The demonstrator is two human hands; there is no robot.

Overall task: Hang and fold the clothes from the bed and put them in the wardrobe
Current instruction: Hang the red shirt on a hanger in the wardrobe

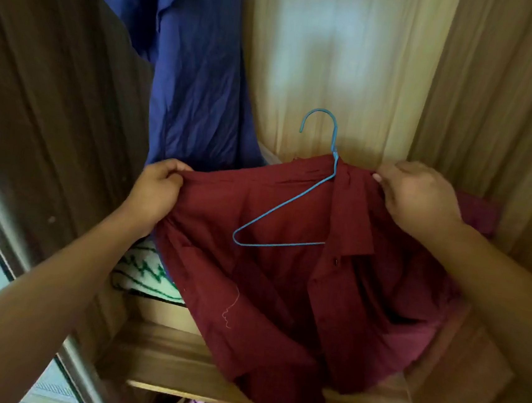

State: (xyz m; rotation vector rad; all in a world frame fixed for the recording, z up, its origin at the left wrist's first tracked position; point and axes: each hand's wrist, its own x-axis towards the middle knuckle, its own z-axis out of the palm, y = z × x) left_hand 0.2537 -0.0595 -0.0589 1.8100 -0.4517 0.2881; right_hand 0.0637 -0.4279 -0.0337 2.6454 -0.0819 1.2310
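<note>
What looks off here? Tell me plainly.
The blue hanger sits askew: one arm lies bare on top of the maroon shirt, the other under the collar. A loose pale thread trails down the shirt's front.

A wooden shelf (pixel 177 365) inside the wardrobe (pixel 496 93) carries the load: the lower part of a maroon shirt (pixel 281 300) drapes across its boards, the hem spilling to the front edge, while the upper part is raised off the wood. At the shelf's left, partly covered by the shirt, lies a white cloth with a green pattern (pixel 144 274). The bare light-brown boards show along the front and at the left corner.
</note>
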